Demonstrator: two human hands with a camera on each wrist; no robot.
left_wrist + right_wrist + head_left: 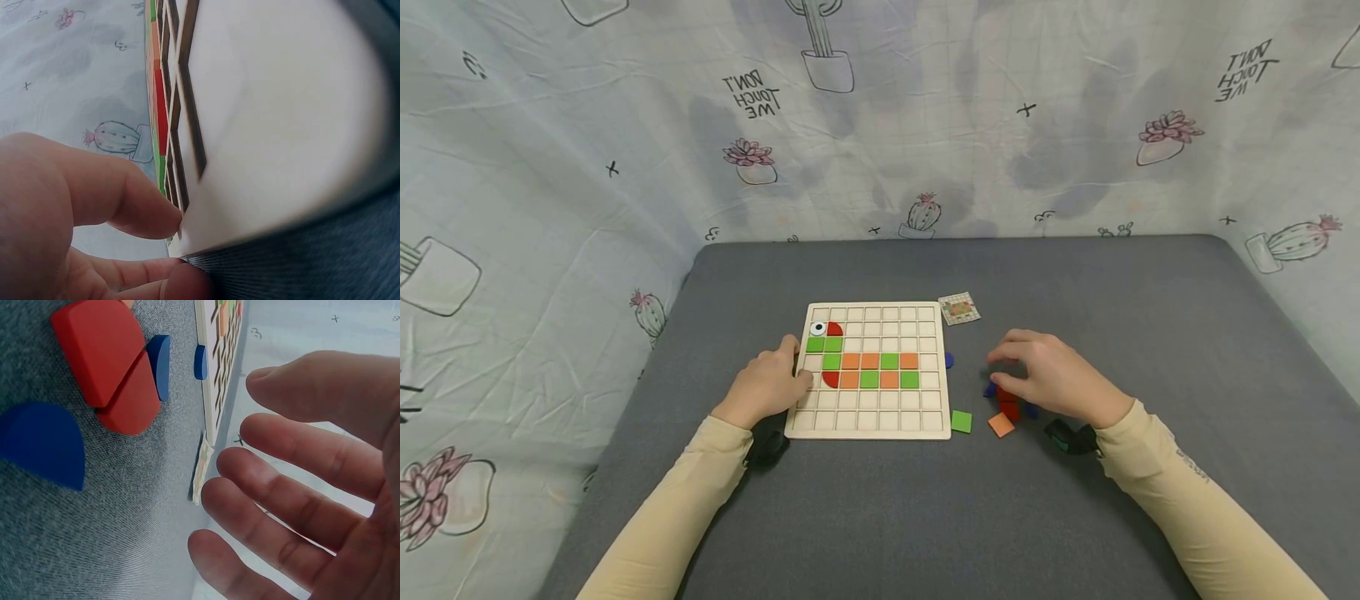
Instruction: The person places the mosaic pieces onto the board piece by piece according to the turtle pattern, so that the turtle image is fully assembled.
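On grey table, nearest: orange tile, green tile. Right hand, fingers loosely parted, empty, just above red pieces. Left hand pinches left edge of grid board, lying between hands. Card by its far right corner.

On the table the grid board is set. In its cells square tiles are seated, the eye tile toward the board's far left corner. The pattern card is placed just beside the board's far right corner; rounded tiles are strewn to its right.
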